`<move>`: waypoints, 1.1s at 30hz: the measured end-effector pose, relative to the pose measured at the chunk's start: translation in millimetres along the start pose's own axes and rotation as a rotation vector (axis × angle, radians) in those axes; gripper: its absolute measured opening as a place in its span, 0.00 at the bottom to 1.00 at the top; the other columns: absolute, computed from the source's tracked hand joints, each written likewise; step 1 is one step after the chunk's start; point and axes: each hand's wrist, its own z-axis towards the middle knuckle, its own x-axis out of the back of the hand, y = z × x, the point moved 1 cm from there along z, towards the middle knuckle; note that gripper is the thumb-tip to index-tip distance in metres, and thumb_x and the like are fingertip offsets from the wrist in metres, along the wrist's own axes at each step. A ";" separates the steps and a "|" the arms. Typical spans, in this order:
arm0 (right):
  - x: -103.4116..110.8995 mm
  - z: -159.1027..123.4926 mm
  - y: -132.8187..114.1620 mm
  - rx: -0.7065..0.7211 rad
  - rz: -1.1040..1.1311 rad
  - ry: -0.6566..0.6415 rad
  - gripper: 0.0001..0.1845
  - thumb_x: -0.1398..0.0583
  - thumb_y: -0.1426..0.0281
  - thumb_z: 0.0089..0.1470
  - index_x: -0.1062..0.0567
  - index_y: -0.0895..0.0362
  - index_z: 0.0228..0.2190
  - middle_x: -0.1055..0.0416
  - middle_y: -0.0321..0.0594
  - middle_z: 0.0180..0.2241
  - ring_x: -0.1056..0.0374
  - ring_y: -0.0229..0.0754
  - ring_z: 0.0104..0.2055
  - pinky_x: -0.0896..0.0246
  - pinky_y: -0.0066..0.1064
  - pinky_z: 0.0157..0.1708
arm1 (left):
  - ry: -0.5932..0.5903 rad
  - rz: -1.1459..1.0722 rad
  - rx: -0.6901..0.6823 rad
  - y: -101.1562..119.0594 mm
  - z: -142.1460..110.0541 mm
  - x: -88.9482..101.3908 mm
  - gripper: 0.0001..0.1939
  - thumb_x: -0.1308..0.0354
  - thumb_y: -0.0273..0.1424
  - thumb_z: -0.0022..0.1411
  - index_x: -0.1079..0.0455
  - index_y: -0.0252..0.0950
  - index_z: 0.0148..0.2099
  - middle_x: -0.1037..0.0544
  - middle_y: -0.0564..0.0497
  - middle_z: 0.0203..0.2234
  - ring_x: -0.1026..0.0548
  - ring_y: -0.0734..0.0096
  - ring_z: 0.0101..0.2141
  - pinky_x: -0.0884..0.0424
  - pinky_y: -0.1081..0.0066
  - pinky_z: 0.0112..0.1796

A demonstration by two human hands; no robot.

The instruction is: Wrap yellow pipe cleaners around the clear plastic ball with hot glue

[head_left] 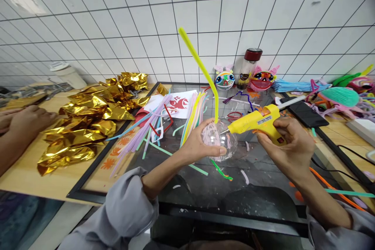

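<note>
My left hand (202, 142) is wrapped round a clear plastic ball (230, 146) whose near-left part carries pale pink strips. A yellow pipe cleaner (202, 66) rises from the top of the ball and bends up to the left. In my right hand (290, 148) is a yellow glue gun (258, 121), with a white glue stick (291, 102) poking out of its back. The metal nozzle touches or nearly touches the ball's upper surface; which, I cannot tell. Below the ball a green pipe cleaner (222, 171) lies on the dark tabletop.
Bundled pipe cleaners (152, 119) and crumpled gold foil (88, 125) lie leftward, near another person's hand (33, 121). Behind stand two decorated balls (225, 79) and a lidded bottle (247, 70). Red-handled scissors (234, 116) lie behind the glue gun. At right are a black phone (304, 112) and a cable (336, 168).
</note>
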 end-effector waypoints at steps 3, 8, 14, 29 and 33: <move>-0.4 0.1 0.4 -0.015 0.008 0.001 0.12 0.34 0.63 0.47 0.30 0.52 0.32 0.28 0.34 0.28 0.31 0.39 0.24 0.34 0.30 0.23 | -0.014 -0.009 -0.006 -0.6 -0.2 -0.4 0.49 0.26 0.39 0.36 0.38 0.31 0.60 0.28 0.40 0.53 0.29 0.52 0.51 0.35 0.59 0.54; -1.5 0.0 1.8 -0.041 0.008 0.013 0.13 0.33 0.62 0.46 0.30 0.52 0.32 0.28 0.34 0.27 0.31 0.39 0.25 0.34 0.30 0.24 | -0.074 -0.012 0.023 0.8 -3.9 -3.7 0.50 0.26 0.37 0.35 0.39 0.31 0.61 0.25 0.42 0.48 0.26 0.55 0.46 0.30 0.61 0.48; -2.8 -0.7 3.8 -0.081 0.012 -0.007 0.13 0.33 0.61 0.47 0.30 0.52 0.32 0.28 0.35 0.28 0.31 0.40 0.25 0.34 0.32 0.24 | -0.089 0.038 -0.015 2.2 -6.8 -6.3 0.50 0.25 0.38 0.36 0.38 0.32 0.62 0.25 0.41 0.51 0.27 0.51 0.51 0.31 0.59 0.53; -1.9 0.0 2.1 -0.080 0.045 -0.006 0.13 0.33 0.63 0.46 0.30 0.52 0.32 0.29 0.35 0.27 0.31 0.40 0.25 0.34 0.32 0.24 | -0.079 -0.017 0.004 1.9 -5.2 -5.7 0.50 0.26 0.36 0.36 0.39 0.29 0.62 0.24 0.42 0.48 0.25 0.54 0.47 0.28 0.62 0.48; -1.3 0.9 -1.5 -0.082 0.030 -0.012 0.12 0.33 0.62 0.46 0.30 0.52 0.31 0.28 0.35 0.27 0.31 0.40 0.24 0.34 0.32 0.23 | -0.022 0.005 0.011 -1.2 -2.5 -2.4 0.50 0.25 0.38 0.35 0.38 0.31 0.61 0.26 0.42 0.51 0.26 0.53 0.49 0.31 0.61 0.52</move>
